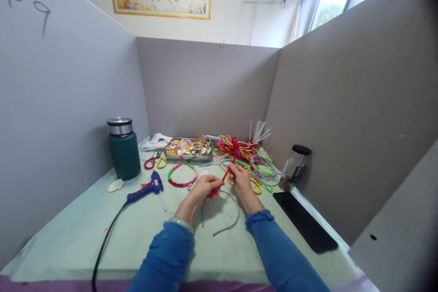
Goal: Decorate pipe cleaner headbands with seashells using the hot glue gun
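Note:
My left hand (205, 185) is closed in a pinch over the table, with a bunched red pipe cleaner (214, 192) between its fingertips. A stretch of the same red strand runs up to my right hand (241, 180), whose thumb and fingers are pressed together on it. Below my hands curves a grey wire (237, 219); its upper end reaches the red bunch at my left hand, and the exact join is hidden. Left of my hands lies a ring wrapped in pink, green and red (170, 178).
A blue glue gun (145, 190) with a black cord lies on the left, near a green thermos (124, 155). Behind are scissors (160, 162), a metal tray of shells (188, 158) and a heap of coloured pipe cleaners (226, 146). A black slab (304, 221) and a clear jar (294, 169) stand right.

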### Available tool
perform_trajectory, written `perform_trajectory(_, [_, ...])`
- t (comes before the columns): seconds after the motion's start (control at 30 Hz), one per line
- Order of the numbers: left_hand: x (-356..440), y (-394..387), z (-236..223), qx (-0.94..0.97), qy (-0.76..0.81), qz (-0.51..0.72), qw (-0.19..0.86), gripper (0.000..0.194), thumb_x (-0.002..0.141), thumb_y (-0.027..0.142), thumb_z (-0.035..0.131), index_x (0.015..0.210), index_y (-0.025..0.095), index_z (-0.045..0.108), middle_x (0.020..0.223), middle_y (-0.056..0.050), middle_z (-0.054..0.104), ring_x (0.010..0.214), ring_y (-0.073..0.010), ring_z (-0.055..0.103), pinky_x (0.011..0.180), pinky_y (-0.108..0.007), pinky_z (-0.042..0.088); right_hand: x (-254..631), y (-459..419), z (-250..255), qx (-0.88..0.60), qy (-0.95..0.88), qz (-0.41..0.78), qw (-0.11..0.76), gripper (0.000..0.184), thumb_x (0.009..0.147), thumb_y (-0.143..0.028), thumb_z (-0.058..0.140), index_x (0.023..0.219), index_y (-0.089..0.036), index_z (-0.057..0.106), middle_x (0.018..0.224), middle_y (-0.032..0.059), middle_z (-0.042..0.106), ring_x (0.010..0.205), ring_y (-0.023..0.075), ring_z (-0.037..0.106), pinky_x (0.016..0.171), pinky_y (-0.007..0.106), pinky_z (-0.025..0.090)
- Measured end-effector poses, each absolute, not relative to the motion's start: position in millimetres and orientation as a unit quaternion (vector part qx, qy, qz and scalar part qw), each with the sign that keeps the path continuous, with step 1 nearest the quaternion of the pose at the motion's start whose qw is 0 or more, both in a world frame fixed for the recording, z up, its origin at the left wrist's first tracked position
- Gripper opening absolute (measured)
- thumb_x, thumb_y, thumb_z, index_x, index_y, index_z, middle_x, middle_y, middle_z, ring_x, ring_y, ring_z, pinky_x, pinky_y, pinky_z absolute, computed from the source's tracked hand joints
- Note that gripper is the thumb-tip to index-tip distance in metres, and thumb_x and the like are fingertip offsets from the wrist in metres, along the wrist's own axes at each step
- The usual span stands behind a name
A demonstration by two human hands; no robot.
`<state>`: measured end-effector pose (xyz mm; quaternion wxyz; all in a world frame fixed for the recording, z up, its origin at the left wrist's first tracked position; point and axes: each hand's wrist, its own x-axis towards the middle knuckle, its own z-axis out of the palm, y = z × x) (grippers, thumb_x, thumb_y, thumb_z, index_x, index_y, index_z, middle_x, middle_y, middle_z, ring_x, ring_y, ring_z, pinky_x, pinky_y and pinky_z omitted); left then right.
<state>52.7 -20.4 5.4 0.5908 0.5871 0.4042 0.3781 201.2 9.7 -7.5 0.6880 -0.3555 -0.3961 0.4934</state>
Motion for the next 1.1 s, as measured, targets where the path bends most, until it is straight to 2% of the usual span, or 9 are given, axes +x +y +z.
perform_trajectory(0.27, [48.7, -29.3, 15.2, 0.606, 0.339, 0.308, 0.650, 0.039, 0.060, 0.048, 0.073, 0.069, 0.014, 0.055, 0.044, 0.004, 0.051, 0.035, -0.0055, 0.038, 0.040, -0.021, 0.025, 217.0, 18.9, -9.1, -0.326, -0.330, 0.504, 0.729, 0.030, 0.056, -0.036, 0.078, 0.060, -0.019, 0.054, 0.044, -0.0081, 0.044, 0.038, 0.0057, 0.036, 0.037, 0.019, 0.025])
perform_trajectory(0.43, [43.3, -34.0, 18.5, 0.634, 0.308, 0.241, 0.667, 0.037, 0.060, 0.045, 0.075, 0.070, 0.013, 0.058, 0.045, 0.003, 0.053, 0.035, -0.0057, 0.041, 0.039, -0.020, 0.028, 234.6, 26.2, -13.4, -0.351, -0.297, 0.478, 0.748, 0.029, 0.060, -0.039, 0.074, 0.067, -0.020, 0.053, 0.043, -0.0099, 0.042, 0.035, 0.0060, 0.036, 0.034, 0.020, 0.026])
perform_trajectory(0.67, [37.4, -33.7, 18.1, 0.648, 0.276, 0.174, 0.688, 0.033, 0.061, 0.040, 0.076, 0.071, 0.013, 0.060, 0.045, 0.002, 0.055, 0.033, -0.0076, 0.044, 0.036, -0.020, 0.030, 259.7, 37.7, -20.6, -0.343, -0.258, 0.451, 0.783, 0.029, 0.062, -0.033, 0.072, 0.063, -0.020, 0.046, 0.043, -0.0110, 0.040, 0.036, 0.0051, 0.035, 0.034, 0.018, 0.028])
perform_trajectory(0.8, [35.0, -31.6, 14.3, 0.642, 0.265, 0.167, 0.700, 0.032, 0.061, 0.039, 0.077, 0.069, 0.013, 0.060, 0.046, 0.002, 0.056, 0.034, -0.0077, 0.045, 0.036, -0.019, 0.030, 261.2, 38.5, -21.1, -0.344, -0.264, 0.444, 0.784, 0.026, 0.062, -0.031, 0.071, 0.064, -0.021, 0.047, 0.044, -0.0105, 0.042, 0.036, 0.0054, 0.037, 0.033, 0.018, 0.029])
perform_trajectory(0.97, [34.2, -31.0, 11.1, 0.606, 0.234, 0.225, 0.727, 0.032, 0.060, 0.037, 0.078, 0.070, 0.013, 0.059, 0.048, 0.002, 0.057, 0.038, -0.0093, 0.051, 0.038, -0.019, 0.033, 260.1, 37.9, -21.3, -0.373, -0.257, 0.445, 0.773, 0.023, 0.065, -0.029, 0.068, 0.064, -0.021, 0.047, 0.043, -0.0099, 0.041, 0.035, 0.0061, 0.039, 0.033, 0.018, 0.030])
perform_trajectory(1.03, [34.3, -30.8, 11.7, 0.604, 0.230, 0.232, 0.727, 0.030, 0.063, 0.035, 0.076, 0.073, 0.012, 0.059, 0.054, -0.001, 0.062, 0.037, -0.0066, 0.047, 0.037, -0.018, 0.030, 261.4, 37.6, -21.5, -0.366, -0.250, 0.465, 0.766, 0.022, 0.066, -0.028, 0.068, 0.066, -0.021, 0.048, 0.043, -0.0100, 0.042, 0.034, 0.0056, 0.037, 0.031, 0.017, 0.027])
perform_trajectory(1.1, [34.2, -30.0, 12.6, 0.603, 0.222, 0.239, 0.728, 0.028, 0.066, 0.032, 0.075, 0.076, 0.012, 0.058, 0.060, -0.003, 0.066, 0.033, -0.0020, 0.036, 0.035, -0.017, 0.021, 263.5, 36.9, -21.2, -0.346, -0.246, 0.485, 0.765, 0.021, 0.067, -0.028, 0.067, 0.067, -0.020, 0.048, 0.044, -0.0103, 0.043, 0.031, 0.0034, 0.030, 0.030, 0.015, 0.022])
